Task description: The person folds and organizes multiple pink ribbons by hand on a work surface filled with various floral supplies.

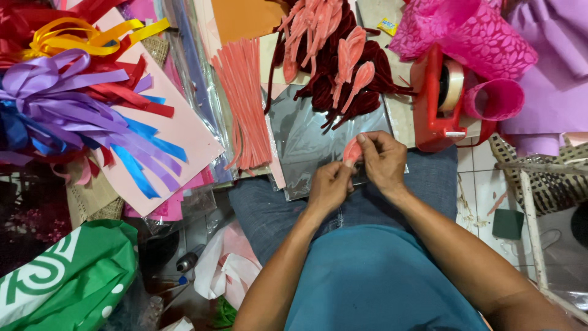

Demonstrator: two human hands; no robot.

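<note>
Both my hands meet over my lap and pinch a small salmon-pink fuzzy petal loop (352, 150). My left hand (329, 186) grips its lower end, and my right hand (383, 160) closes on its upper side. Just beyond them lies a sheet of clear silvery plastic (306, 138). Straight pink fuzzy wires (244, 104) lie in a bundle to the left of it. Finished pink petal loops (346, 55) rest on dark red fuzzy wires (343, 92) further back.
A red tape dispenser (436, 101) stands at the right, with pink patterned wrapping rolls (468, 34) behind it. Purple, blue, red and yellow ribbons (67, 98) are piled at the left on pink paper (184, 132). A green bag (67, 276) sits at lower left.
</note>
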